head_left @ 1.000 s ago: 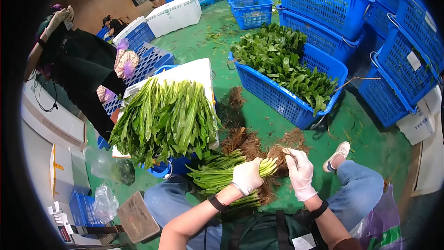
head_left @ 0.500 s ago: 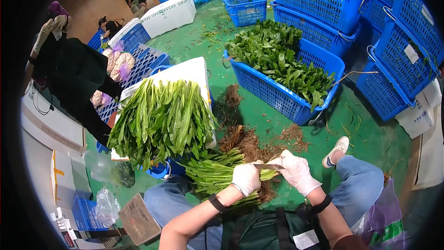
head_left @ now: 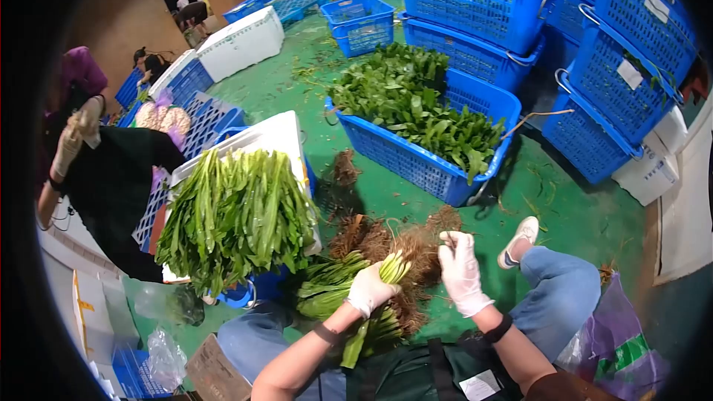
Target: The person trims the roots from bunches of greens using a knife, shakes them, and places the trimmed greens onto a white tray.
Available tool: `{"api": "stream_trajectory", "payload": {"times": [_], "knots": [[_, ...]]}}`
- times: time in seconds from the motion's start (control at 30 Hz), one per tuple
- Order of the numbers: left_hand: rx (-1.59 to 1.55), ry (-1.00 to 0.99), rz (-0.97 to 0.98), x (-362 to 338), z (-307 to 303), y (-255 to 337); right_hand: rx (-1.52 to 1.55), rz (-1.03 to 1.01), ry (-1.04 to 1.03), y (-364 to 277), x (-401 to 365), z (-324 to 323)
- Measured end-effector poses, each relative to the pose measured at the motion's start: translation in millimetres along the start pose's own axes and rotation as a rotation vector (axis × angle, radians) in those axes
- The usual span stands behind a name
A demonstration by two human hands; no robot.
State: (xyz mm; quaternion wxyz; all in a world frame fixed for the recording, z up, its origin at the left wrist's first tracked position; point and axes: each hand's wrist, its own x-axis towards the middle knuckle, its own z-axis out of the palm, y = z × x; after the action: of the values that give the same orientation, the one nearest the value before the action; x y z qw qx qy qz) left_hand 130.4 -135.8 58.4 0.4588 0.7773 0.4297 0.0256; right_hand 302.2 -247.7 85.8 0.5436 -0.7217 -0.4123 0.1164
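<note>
My left hand (head_left: 373,289), in a white glove, is wrapped round a bunch of green stalks (head_left: 394,267) whose pale cut ends point up and right. Its leaves hang down toward my lap. To the right, my gloved right hand (head_left: 462,271) is raised over the floor, fingers bent together; the knife seen earlier is hardly visible and what the fingers hold is too small to name. Brown roots (head_left: 417,252) lie in a pile between and beyond my hands. More cut greens (head_left: 327,286) lie left of my left hand. A large heap of long leaves (head_left: 238,215) covers a white foam lid (head_left: 278,134).
A blue crate (head_left: 416,160) of leafy greens stands ahead. Stacked blue crates (head_left: 468,4) rise at the right. A co-worker (head_left: 111,171) in dark clothing stands at the left. A purple mesh bag (head_left: 620,327) lies by my right knee.
My right hand has moved away from the bunch and the roots at its end are gone, leaving pale ends. My left hand has tilted the bunch upward. The view has shifted right.
</note>
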Motion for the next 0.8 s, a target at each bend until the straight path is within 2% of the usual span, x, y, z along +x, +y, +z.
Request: {"api": "stream_trajectory", "payload": {"times": [0.03, 0.1, 0.2, 0.33, 0.53, 0.67, 0.73, 0.77, 0.8], "knots": [[-0.063, -0.009, -0.016, 5, -1, -2, 0.001, -0.058, -0.043, 0, 3, -7], [-0.117, -0.002, 0.014, 9, -6, -1, -0.217, -0.158, -0.182, 3, -4, -14], [-0.095, -0.01, -0.028, 7, -11, 7, -0.339, -0.19, -0.265, -4, -21, -10], [0.026, -0.025, -0.072, 6, -14, 15, -0.399, -0.232, -0.251, -2, -24, -2], [0.048, 0.002, -0.042, 9, -5, 10, -0.499, -0.278, -0.257, 7, -25, 0], [-0.004, 0.022, -0.05, 6, 2, 14, -0.436, -0.267, -0.239, 40, -35, 10], [-0.044, -0.109, -0.1, 14, 18, -4, -0.422, -0.263, -0.331, 70, -38, 18], [-0.092, -0.133, -0.134, 9, 20, -3, -0.36, -0.13, -0.369, 81, -41, 23], [-0.091, -0.137, -0.159, 6, 25, -4, -0.371, -0.119, -0.38, 85, -47, 22]]}}
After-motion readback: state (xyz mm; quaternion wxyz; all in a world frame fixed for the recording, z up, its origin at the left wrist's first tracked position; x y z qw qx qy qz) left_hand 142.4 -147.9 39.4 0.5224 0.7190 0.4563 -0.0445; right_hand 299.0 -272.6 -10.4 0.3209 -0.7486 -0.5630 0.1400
